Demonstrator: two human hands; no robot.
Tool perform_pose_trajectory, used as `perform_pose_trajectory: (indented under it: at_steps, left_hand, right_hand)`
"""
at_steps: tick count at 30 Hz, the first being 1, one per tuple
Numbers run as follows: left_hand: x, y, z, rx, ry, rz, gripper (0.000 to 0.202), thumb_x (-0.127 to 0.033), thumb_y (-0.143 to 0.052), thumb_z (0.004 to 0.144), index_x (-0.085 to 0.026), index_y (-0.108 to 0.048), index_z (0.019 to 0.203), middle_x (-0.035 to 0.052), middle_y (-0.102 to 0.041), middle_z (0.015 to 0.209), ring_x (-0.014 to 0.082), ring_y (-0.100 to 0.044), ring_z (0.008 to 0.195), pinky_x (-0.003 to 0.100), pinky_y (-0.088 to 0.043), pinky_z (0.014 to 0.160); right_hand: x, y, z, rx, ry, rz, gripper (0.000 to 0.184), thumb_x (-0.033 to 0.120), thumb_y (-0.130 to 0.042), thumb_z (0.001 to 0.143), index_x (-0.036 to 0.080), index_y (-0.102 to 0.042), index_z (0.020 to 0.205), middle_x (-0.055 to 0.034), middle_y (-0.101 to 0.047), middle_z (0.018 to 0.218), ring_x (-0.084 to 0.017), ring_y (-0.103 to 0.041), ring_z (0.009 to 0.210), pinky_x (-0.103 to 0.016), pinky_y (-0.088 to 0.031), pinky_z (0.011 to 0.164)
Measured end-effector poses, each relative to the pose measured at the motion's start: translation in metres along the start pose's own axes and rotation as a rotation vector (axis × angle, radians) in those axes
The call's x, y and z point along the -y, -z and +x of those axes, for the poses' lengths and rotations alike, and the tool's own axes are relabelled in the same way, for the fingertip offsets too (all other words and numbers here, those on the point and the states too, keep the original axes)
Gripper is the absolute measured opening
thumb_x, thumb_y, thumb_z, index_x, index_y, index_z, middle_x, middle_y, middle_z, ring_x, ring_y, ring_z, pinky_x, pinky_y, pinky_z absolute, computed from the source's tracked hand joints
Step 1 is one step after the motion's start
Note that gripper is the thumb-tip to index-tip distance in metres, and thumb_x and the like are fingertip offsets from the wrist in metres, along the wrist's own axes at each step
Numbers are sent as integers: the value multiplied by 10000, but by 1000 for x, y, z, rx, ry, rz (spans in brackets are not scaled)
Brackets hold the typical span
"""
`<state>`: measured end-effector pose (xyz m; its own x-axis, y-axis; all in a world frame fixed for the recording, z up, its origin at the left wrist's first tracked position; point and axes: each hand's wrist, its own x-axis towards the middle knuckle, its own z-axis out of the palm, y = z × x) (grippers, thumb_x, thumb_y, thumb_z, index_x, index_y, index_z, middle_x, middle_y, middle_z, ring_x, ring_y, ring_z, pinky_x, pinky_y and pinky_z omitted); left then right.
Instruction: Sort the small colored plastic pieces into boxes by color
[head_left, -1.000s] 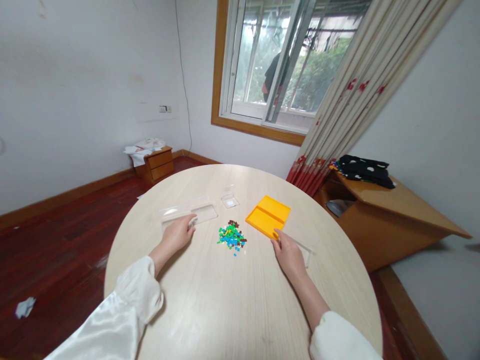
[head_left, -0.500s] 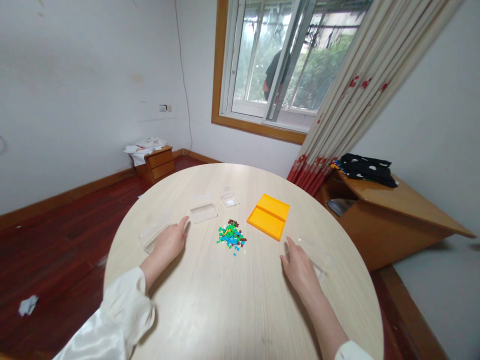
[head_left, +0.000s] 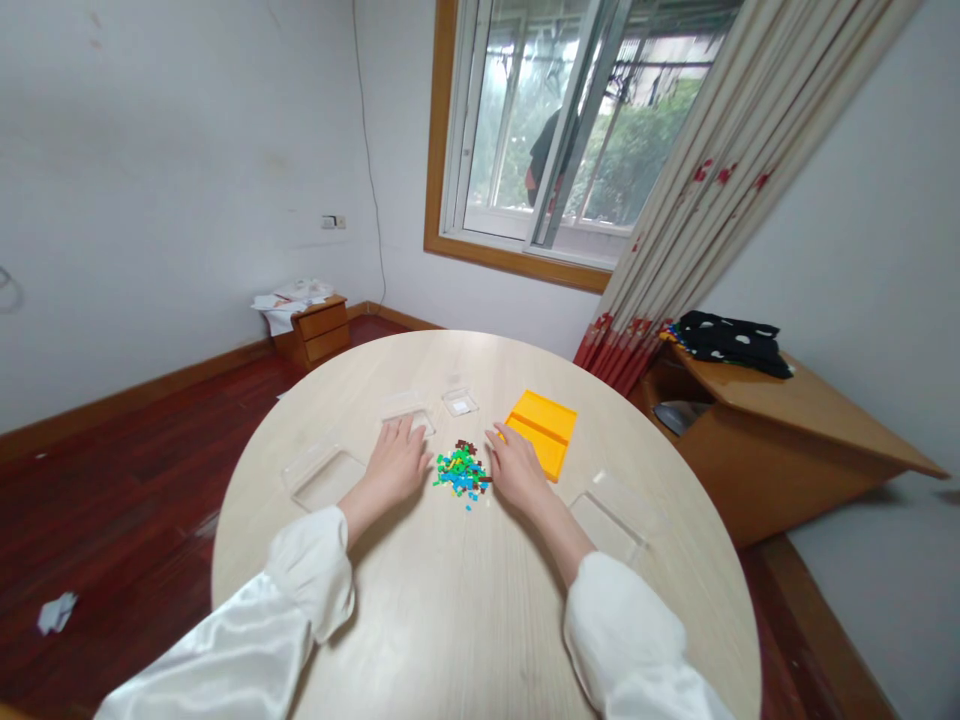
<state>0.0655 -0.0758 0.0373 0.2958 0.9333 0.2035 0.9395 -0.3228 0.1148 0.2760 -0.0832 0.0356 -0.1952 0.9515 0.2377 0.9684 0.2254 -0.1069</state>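
Note:
A small heap of coloured building bricks (head_left: pixel 460 470), green, blue, brown and yellow, lies mid-table between my hands. My left hand (head_left: pixel 396 462) is just left of the heap, fingers apart and holding nothing, partly covering a clear plastic box (head_left: pixel 420 420). On the heap's right edge is my right hand (head_left: pixel 517 466), also with spread fingers and nothing held; whether it touches the bricks I cannot tell. It overlaps the corner of an open yellow case (head_left: pixel 546 410). A small clear box (head_left: pixel 460 402) stands behind the heap.
Open clear boxes lie at the left (head_left: pixel 330 478) and right (head_left: pixel 607 525) of the round table (head_left: pixel 450 620). A wooden cabinet (head_left: pixel 795 420) with a dark cloth (head_left: pixel 735 343) stands to the right. Behind the window (head_left: pixel 555 130) is a partly visible dark shape.
Both hands have moved inward from the sides to the brick heap, the left rightward and the right leftward. The side boxes are now more fully uncovered.

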Motion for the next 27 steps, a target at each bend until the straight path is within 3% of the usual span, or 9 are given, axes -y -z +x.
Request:
perform_pose_trajectory:
  at_steps: [4,9,14,19,22,27]
  left_hand:
    - [-1,-25,7,51,66,12,517,-334,-380,911,-85,-354,1363,212,-306,1445,341,-286,1331,493,-211,1072]
    - [1,-37,5,-4,61,52,545,-381,-356,915,-94,-338,1379,205,-363,1417,339,-323,1312,492,-202,1073]
    - [4,-37,5,-17,61,47,537,-381,-361,911,-84,-370,1358,223,-398,1385,337,-351,1290,490,-194,1071]
    - [6,-33,3,-18,68,52,531,-372,-353,911,-79,-373,1353,226,-425,1354,341,-377,1261,492,-205,1061]
    - [7,-30,2,-8,69,43,516,-352,-362,910,-87,-370,1353,222,-426,1352,331,-376,1265,487,-212,1061]
    - [5,-27,3,-23,82,33,463,-322,-372,903,-87,-422,1299,218,-433,1338,335,-358,1274,512,-183,1070]
  right_hand:
    - [11,-12,59,142,9,-28,495,131,-316,884,109,-349,1378,-135,-292,1477,-243,-249,1352,-435,-219,1064]
    - [14,-22,85,181,14,-36,471,141,-332,876,112,-399,1341,-155,-430,1386,-250,-351,1286,-485,-169,1062]
    - [22,-25,65,140,-44,-68,466,193,-351,878,63,-413,1321,-207,-523,1250,-294,-436,1170,-480,-244,995]
    - [31,-18,39,61,-79,-57,516,251,-323,902,52,-323,1378,-199,-462,1327,-278,-395,1203,-451,-237,1002]
    - [24,-9,22,-7,-82,-59,497,238,-288,914,73,-324,1381,-182,-434,1359,-253,-372,1222,-423,-251,991]
    - [-1,-7,-3,18,-189,-112,444,208,-320,908,117,-419,1331,-168,-482,1305,-261,-413,1175,-396,-277,954]
